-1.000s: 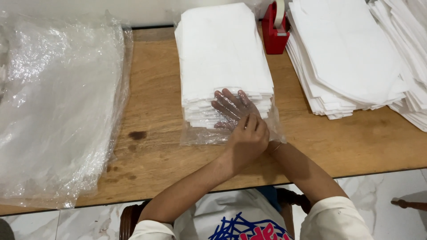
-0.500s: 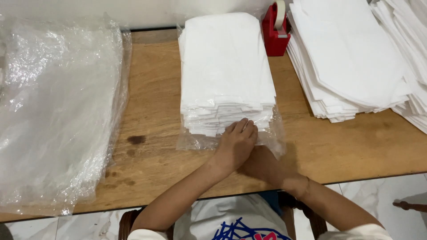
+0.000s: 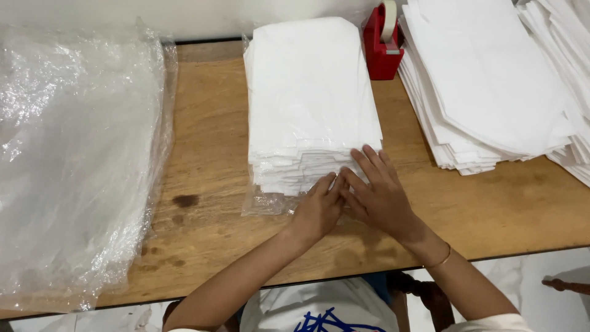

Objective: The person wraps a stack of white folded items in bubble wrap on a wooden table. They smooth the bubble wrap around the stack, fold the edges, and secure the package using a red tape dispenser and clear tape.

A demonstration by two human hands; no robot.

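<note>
Item, nearest the viewer: white shirt with blue print (image 3: 319,310), worn by the person, seen at the bottom edge; a thin bracelet (image 3: 438,258) on the right wrist. Item: left hand (image 3: 318,209), palm down, fingers held together and lightly curled, fingertips resting at the near edge of the stack, gripping nothing that can be seen. Item: right hand (image 3: 378,193), palm down, fingers spread fairly wide and flat, fingertips lying on the near right corner of the stack; the two hands touch side by side. Item: stack of white folded sheets (image 3: 310,101), lying flat at the middle of the wooden table (image 3: 209,154), directly ahead of both hands and reaching away from them toward the wall; its near edge is stepped, the layers slightly offset. Item: clear plastic bag (image 3: 267,200) enclosing the stack, its loose open end showing crumpled at the near left corner, just left of the left hand. Item: heap of clear plastic film (image 3: 74,160), covering the left part of the table, well apart from the hands. Item: second, larger pile of white sheets (image 3: 485,86), right of the stack, not touching it, with more white sheets at the far right edge. Item, farthest: red tape dispenser (image 3: 382,43) with a roll of tape, standing between the two piles near the wall
</note>
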